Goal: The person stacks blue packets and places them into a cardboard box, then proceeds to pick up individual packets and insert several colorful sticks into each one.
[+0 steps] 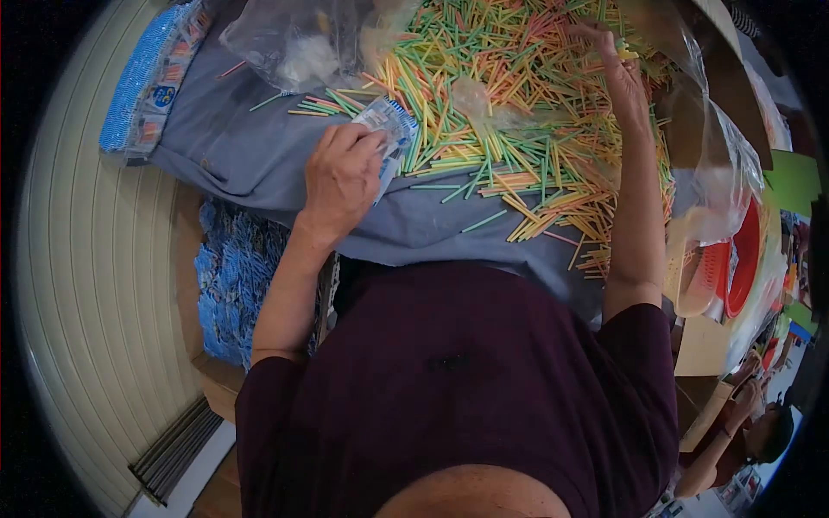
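Note:
My left hand (345, 173) is closed around a blue-and-white plastic packet (395, 123) at the near edge of a grey cloth. Just beyond it spreads a big loose heap of thin coloured sticks (518, 78), in yellow, green, orange and pink. Over the heap's right side reaches my right hand (622, 73), its fingers bent. Small yellow and green ends show at those fingers, seemingly a few sticks held there; the grip is partly hidden. A few sticks (324, 105) lie to the left, behind the packet.
Filled blue packets (155, 91) lie in a strip at the upper left. A clear plastic bag (289, 43) rests behind the heap. Blue packets fill a carton (233, 285) below left. Red and cream baskets (698, 274) stand at right. Another person (738, 432) sits at lower right.

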Tool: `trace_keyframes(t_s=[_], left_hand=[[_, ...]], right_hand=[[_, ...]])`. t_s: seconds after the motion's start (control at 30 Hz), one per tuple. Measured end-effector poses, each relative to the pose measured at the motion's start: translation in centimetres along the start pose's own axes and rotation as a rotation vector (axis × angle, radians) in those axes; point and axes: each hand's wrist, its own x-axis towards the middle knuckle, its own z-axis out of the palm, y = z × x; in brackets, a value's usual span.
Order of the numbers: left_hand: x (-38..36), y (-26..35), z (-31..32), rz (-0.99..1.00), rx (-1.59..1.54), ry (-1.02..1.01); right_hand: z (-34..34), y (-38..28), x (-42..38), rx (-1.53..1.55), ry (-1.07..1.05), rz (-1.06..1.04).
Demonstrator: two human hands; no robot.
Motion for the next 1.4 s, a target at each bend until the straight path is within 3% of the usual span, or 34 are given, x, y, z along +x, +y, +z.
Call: trace_keyframes(t_s=[0.07,0.17,0.23,0.27,0.33,0.47,0.53,0.67,0.7,0.77,0.8,0.83,0.87,0.9,0.97,1.03,1.07,1.1,1.17,1.2,1.23,1.27,1.3,1.4], left_hand=[[0.2,-0.5,-0.2,-0.041,-0.146,0.019],[1.0,0.2,-0.6,0.075,0.109,0.132],[0.5,0.5,0.3,0.061,0.177,-0.014],[0.6,0.4,0.0,0.058,0.184,-0.012],[0.8,1.0,-0.9,-0.036,0.046,0.029],[0.8,0.0,-1.2,-0.024,0.005,-0.014],[1.1,-0.3,-1.4,-0.299,-0.393,-0.058],[2.2,0.8,-0.7,-0.304,-0.626,0.111],[2.6,1.5,-0.6,-0.291,-0.645,0.130],[2.8,1.3,-0.3,-0.198,-0.557,0.149],[2.8,1.3,-0.6,-0.199,-0.553,0.149],[2.9,1.1,-1.1,-0.016,-0.196,0.243],[2.9,1.0,-1.4,0.171,0.158,0.329],[2.5,0.8,-1.3,0.179,0.147,0.326],[0.6,0.3,-0.4,0.122,0.244,0.052],[-0.2,0.3,0.6,0.114,0.197,0.076],[-0.2,0.1,0.7,0.107,0.157,0.097],[0.0,-0.3,0.6,0.102,0.157,0.100],[0.3,-1.0,-0.1,-0.035,-0.130,0.112],[0.4,-1.1,-0.3,-0.041,-0.125,0.113],[0.6,-1.1,-0.5,-0.172,-0.333,0.117],[0.9,-1.0,-0.6,-0.303,-0.542,0.117],[1.3,-0.7,-0.7,-0.301,-0.542,0.115],[3.0,0.4,-0.5,-0.253,-0.768,0.152]], right_hand=[[2.0,1.7,-1.6,-0.095,0.023,0.050],[3.3,4.1,-2.7,-0.301,0.070,0.139],[3.3,4.0,-1.2,0.274,0.045,0.368],[2.9,3.7,-1.1,0.279,0.041,0.363],[1.4,-0.3,-1.4,-0.140,-0.007,0.115],[2.3,-1.8,-1.1,0.241,0.067,0.199],[3.3,-4.6,-1.2,0.485,0.119,0.281],[5.6,-8.6,-1.3,0.988,0.186,0.456],[6.0,-8.2,-1.2,0.998,0.170,0.454],[6.5,-7.1,-1.2,1.000,-0.070,0.166],[6.8,-9.7,-1.1,0.905,0.042,0.313],[6.5,-9.6,-0.8,0.904,0.047,0.313],[5.9,-8.9,-0.5,0.579,-0.037,0.158],[5.3,-8.0,-0.2,0.247,-0.119,0.011],[5.0,-3.3,-1.0,0.073,-0.157,-0.041],[5.2,0.1,-1.7,-0.639,-0.179,-0.132],[4.8,0.3,-1.7,-0.080,-0.211,0.240],[4.1,-1.2,-1.5,-0.081,-0.216,0.236],[2.7,-3.9,-1.5,-0.008,-0.112,0.129],[2.4,-4.3,-1.2,-0.150,-0.051,0.085],[2.5,-4.7,-0.7,-0.145,-0.051,0.082],[2.6,-5.2,-0.3,0.171,-0.001,0.086],[2.9,-5.9,-0.1,0.484,0.051,0.088],[4.0,-7.6,-0.1,0.455,0.023,0.059]])
